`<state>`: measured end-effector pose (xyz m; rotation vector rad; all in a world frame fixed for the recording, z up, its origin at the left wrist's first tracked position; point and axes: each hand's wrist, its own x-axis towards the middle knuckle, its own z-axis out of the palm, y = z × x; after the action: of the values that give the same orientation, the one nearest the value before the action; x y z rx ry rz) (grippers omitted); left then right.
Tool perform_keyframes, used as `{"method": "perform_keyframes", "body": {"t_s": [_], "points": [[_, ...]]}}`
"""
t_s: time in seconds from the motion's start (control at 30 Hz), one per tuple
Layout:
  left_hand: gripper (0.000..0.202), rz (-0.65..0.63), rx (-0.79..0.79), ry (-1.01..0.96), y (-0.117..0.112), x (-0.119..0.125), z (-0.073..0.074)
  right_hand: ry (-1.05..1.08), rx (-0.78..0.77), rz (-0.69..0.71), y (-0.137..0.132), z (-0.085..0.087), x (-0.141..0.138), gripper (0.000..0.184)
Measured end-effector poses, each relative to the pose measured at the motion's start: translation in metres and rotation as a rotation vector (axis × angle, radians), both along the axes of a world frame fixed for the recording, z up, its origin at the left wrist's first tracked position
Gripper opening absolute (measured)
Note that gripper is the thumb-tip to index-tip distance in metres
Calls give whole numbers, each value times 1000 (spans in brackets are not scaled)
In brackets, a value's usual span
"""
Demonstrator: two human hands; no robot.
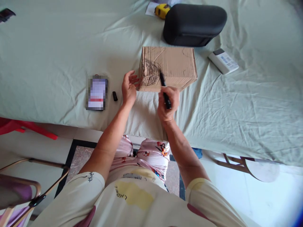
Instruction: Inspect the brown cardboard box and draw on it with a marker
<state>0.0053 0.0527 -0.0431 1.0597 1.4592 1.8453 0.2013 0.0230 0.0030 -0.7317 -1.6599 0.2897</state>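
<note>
A brown cardboard box stands on the cloth-covered table, with dark looping scribbles on the left part of its top face. My right hand is closed round a black marker pen, whose tip is at the right edge of the scribbles. Against the box's left side rests my left hand, its fingers apart and partly bent, holding nothing. A small black pen cap lies on the cloth just left of that hand. Farther left is a phone with a lit, blurred-out screen.
Behind the box sits a large black case, with a yellow tape measure beside it. A small white box lies to the right. Pale green cloth covers the table. Below are a metal-framed chair and a red stool leg.
</note>
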Motion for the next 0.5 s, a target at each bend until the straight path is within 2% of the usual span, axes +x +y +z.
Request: {"method": "perform_keyframes", "body": {"t_s": [0.1,0.17,0.23,0.33,0.5], "points": [[20,-13,-29,25,2,-3,-7,138,-5,-277,17,-2,20,33],[14,5,-50,25,0,-2,-6,127,-69,-430,33,-7,39,47],[10,34,-65,16,-4,0,-1,3,-177,-480,48,-13,59,53],[12,67,-68,3,-11,4,9,-179,-417,-516,63,-24,79,44],[6,83,-79,-8,-15,5,16,-354,-706,-610,63,-26,77,36]]}}
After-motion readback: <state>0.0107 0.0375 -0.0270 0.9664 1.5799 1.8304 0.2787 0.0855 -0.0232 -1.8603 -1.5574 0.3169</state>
